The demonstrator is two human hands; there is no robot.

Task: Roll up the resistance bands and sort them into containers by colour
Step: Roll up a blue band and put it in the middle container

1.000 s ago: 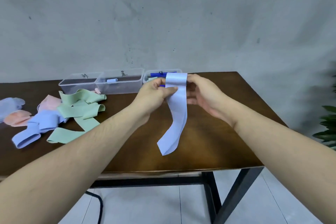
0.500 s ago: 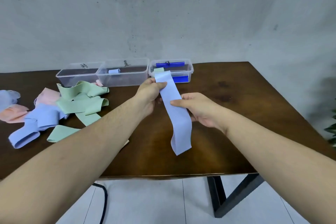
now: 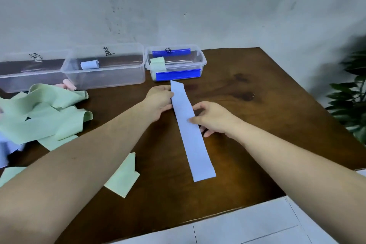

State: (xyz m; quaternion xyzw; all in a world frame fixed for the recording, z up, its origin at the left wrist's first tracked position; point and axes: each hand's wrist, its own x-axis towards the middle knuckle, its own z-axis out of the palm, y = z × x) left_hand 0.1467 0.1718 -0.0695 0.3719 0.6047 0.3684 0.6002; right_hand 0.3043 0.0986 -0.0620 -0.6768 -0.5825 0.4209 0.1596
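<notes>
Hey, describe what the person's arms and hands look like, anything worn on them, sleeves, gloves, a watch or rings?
Both forearms are bare right up to the bottom edge of the picture: no sleeve shows on either. The left hand and the right hand wear no gloves. No watch, bracelet or strap shows at either wrist, and no ring shows on the fingers in view, though some fingers are partly hidden. No markings show.

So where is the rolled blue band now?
In the head view the rolled blue band lies inside the middle box, at the table's far left, between the left box and the blue-clipped box.
</notes>
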